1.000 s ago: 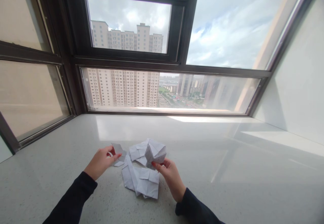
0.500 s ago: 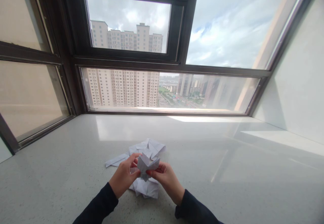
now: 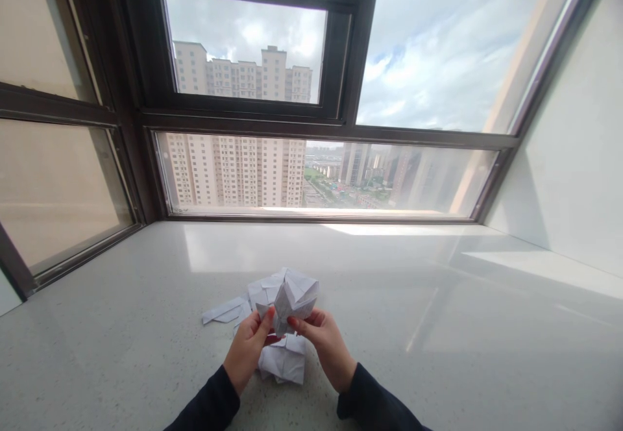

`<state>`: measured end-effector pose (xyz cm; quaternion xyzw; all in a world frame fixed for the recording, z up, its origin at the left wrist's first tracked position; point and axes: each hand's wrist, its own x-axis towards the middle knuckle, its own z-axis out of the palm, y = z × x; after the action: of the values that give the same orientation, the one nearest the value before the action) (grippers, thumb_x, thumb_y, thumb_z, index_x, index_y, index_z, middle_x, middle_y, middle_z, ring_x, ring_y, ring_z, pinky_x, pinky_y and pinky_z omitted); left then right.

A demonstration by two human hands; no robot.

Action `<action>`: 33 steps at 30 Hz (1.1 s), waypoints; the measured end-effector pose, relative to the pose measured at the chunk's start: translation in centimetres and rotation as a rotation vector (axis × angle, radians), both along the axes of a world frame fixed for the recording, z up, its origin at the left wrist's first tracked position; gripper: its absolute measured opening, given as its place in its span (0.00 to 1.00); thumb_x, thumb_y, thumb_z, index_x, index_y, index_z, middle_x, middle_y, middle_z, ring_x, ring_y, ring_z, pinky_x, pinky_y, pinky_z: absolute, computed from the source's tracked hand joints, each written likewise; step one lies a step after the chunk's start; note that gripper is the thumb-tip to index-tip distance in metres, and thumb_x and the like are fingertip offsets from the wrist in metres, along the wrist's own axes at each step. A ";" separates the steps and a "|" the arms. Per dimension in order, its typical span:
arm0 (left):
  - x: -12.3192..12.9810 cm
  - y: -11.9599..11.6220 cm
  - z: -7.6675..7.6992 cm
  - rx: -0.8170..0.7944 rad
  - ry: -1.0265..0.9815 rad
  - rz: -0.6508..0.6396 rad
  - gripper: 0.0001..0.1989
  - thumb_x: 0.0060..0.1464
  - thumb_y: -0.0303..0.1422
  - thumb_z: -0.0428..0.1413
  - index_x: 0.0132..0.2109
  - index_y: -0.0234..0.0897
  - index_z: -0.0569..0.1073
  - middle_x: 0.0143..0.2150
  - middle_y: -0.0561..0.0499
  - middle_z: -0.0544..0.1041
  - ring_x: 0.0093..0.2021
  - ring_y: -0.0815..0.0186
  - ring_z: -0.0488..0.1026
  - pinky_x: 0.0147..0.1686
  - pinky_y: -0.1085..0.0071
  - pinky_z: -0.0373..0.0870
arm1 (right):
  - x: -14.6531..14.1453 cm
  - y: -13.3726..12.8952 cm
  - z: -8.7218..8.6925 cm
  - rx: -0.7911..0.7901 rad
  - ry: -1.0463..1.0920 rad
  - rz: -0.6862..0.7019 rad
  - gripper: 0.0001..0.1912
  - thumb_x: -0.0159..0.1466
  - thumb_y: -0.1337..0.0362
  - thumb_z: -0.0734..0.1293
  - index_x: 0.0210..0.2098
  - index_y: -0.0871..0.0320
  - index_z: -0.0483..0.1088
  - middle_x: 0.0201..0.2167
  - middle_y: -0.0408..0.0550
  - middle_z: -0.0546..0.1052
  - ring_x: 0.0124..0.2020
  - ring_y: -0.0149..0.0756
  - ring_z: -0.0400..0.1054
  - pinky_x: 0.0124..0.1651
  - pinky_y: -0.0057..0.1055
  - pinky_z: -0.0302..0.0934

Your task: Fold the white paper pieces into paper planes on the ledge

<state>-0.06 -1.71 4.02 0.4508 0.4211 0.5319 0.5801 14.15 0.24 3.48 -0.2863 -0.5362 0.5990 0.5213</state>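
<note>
A folded white paper piece (image 3: 292, 309) is raised above the sill, pinched on both sides. My left hand (image 3: 248, 348) grips its left part, thumb on top. On the right edge, my right hand (image 3: 328, 343) is closed with its thumb pressed against the near face. Behind the held piece lie folded white papers (image 3: 260, 289), partly covered by it. Nearer to me, a stack of folded papers (image 3: 285, 363) rests between my wrists. A long folded strip (image 3: 224, 311) lies to the left of my hands.
The pale speckled sill (image 3: 413, 314) spreads around the papers. Dark window frames (image 3: 321, 219) run along its back and left side, and a white wall (image 3: 574, 178) stands at the right. Tall buildings show through the glass.
My left hand has moved slightly right, its thumb now higher on the paper. The held paper has been turned and spread wider. My right hand has barely moved.
</note>
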 end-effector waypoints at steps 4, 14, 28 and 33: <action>-0.4 0.1 0.1 -0.026 -0.035 -0.006 0.25 0.35 0.47 0.58 0.37 0.35 0.67 0.24 0.54 0.73 0.25 0.65 0.71 0.30 0.65 0.70 | -0.2 0.0 -0.3 0.074 -0.044 -0.007 0.12 0.45 0.58 0.71 0.27 0.58 0.74 0.34 0.48 0.71 0.34 0.38 0.66 0.32 0.30 0.61; -0.8 1.1 -0.6 0.043 0.120 -0.036 0.26 0.29 0.44 0.61 0.36 0.33 0.69 0.26 0.50 0.76 0.28 0.61 0.72 0.25 0.71 0.66 | 0.2 0.5 -0.8 0.136 -0.148 -0.101 0.12 0.47 0.56 0.70 0.26 0.58 0.73 0.37 0.49 0.66 0.35 0.39 0.64 0.30 0.29 0.62; -0.1 -0.2 -0.1 -0.091 -0.119 -0.286 0.13 0.34 0.27 0.59 0.33 0.33 0.74 0.32 0.49 0.78 0.37 0.59 0.73 0.43 0.63 0.64 | 0.5 0.6 -0.9 0.257 -0.293 -0.144 0.11 0.49 0.57 0.69 0.26 0.59 0.74 0.31 0.47 0.66 0.35 0.39 0.61 0.40 0.34 0.56; -0.2 -0.2 -0.1 -0.109 -0.117 -0.278 0.14 0.33 0.22 0.55 0.33 0.33 0.74 0.31 0.49 0.78 0.37 0.58 0.73 0.44 0.61 0.64 | 0.4 0.7 -1.0 0.256 -0.346 -0.161 0.12 0.49 0.56 0.68 0.25 0.59 0.74 0.30 0.47 0.66 0.34 0.38 0.60 0.38 0.33 0.56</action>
<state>-0.29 -1.88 3.89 0.4408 0.3482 0.4485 0.6952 14.59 0.95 2.43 -0.3579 -0.6649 0.4246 0.4996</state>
